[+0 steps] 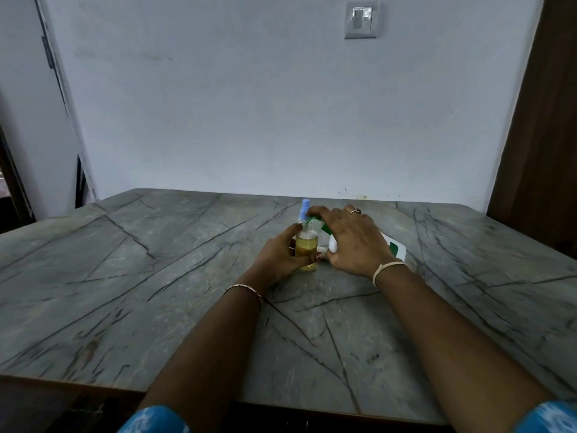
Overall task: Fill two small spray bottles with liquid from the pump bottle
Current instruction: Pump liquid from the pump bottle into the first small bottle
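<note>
A small clear spray bottle (306,246) with its cap off stands on the grey marble table (156,276), mostly full of yellow liquid. My left hand (279,254) grips it from the left. The white pump bottle (395,246) stands just right of it, with its green pump head (315,220) over the small bottle's open neck. My right hand (349,237) lies over the pump head and presses on it, hiding most of the pump bottle. A second small spray bottle with a blue spray top (304,207) stands right behind, mostly hidden.
The table runs back to a pale wall with a light switch (362,20). A dark wooden panel (543,135) stands at the right, a door frame at the left. The table's front edge is near my body.
</note>
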`<state>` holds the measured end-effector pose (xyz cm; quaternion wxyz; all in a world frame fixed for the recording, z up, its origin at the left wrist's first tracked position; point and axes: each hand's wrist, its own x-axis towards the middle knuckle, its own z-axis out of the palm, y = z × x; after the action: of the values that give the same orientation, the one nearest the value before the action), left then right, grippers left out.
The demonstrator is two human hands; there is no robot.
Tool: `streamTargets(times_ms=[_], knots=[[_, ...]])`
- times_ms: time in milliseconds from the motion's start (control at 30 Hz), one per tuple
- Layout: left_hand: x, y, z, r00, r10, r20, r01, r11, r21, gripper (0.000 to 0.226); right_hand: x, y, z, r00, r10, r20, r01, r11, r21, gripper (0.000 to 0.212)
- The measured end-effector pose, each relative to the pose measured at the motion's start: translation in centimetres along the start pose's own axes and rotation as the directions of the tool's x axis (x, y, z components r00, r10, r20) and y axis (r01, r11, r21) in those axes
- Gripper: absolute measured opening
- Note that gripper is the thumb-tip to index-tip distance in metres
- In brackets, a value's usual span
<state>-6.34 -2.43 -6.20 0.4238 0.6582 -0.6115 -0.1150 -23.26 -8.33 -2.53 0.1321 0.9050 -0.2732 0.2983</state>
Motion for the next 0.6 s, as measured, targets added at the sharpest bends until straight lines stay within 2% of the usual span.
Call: streamTargets(times_ms=[167,400,600], knots=[[-0.07,0.04,0.0,1.0,0.004,0.002,-0.004,1.0,0.0,0.078,-0.31,0.35,-0.07,1.0,-0.009,0.021,0.01,1.0,-0.012,0.085],[0.0,-0.03,0.05,1.0,0.0,0.003,0.0,1.0,0.004,0.077,0.21,-0.35,0.1,1.0,0.027,0.006,-0.027,1.0,0.003,0.077],[0.01,-0.16,0.15,1.0,0.004,-0.004,-0.004,1.0,-0.02,0.075,-0.2,-0.05,0.16,1.0,0.018,0.005,-0.017,1.0,-0.023,0.083]])
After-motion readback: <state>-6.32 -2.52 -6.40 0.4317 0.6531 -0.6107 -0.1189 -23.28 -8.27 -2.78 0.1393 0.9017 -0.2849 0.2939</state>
